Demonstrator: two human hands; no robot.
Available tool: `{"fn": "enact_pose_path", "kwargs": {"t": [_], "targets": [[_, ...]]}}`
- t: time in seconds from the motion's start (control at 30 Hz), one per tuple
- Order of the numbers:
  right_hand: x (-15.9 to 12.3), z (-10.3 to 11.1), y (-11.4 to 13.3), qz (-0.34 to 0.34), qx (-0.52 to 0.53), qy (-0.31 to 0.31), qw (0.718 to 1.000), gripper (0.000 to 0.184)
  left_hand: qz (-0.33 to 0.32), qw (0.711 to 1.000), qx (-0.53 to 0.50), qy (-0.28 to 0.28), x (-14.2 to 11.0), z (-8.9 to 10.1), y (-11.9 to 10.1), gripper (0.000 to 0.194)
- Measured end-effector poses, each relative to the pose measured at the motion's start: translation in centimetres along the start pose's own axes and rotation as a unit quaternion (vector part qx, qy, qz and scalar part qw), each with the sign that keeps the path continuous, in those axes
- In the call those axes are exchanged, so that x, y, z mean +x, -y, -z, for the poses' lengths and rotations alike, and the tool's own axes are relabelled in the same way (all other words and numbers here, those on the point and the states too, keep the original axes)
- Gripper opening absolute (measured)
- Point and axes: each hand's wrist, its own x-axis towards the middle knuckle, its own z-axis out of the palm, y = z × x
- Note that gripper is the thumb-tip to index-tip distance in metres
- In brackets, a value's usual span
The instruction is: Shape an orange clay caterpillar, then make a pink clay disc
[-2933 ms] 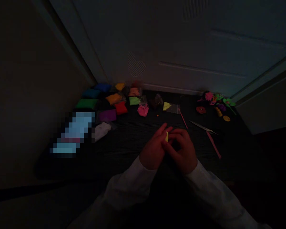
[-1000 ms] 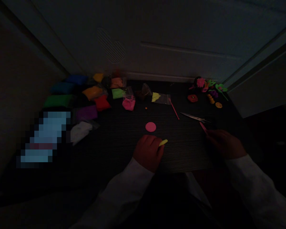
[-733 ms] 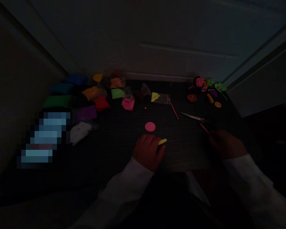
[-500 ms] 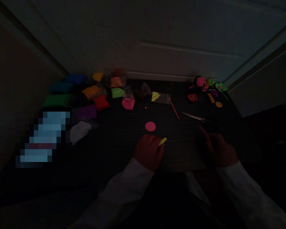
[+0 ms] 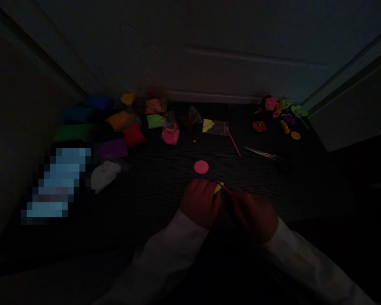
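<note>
My left hand is closed on a piece of yellow modelling clay, whose tip sticks out past the thumb and forefinger. Between the fingers of my right hand is a thin pink modelling tool. Its tip lies at the yellow clay, seemingly touching it. Just beyond my left hand a flat pink clay disc rests on the dark table. The dim light hides the fingertips and the tool's rear end.
Bags of coloured clay, one of them red, cover the back left, near a blurred lit screen. A second pink tool and scissors lie to the right. Small clay figures, including a pink flower, sit at the back right.
My right hand has swung left with the pink tool, bringing its tip to the yellow clay. My left hand keeps its hold with little movement. The view has shifted slightly.
</note>
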Motion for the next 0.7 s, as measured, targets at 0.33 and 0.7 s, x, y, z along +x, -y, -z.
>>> {"fn": "enact_pose_path", "kwargs": {"t": [0.33,0.7], "targets": [[-0.1,-0.1,0.0,0.002,-0.014,0.021,1.000,0.017,0.005,1.000,-0.007,-0.002,-0.1,-0.1,0.0,0.019],[1.0,0.0,0.9,-0.007,-0.086,0.050,0.995,0.020,0.008,1.000,0.002,0.017,-0.1,-0.1,0.0,0.022]]}}
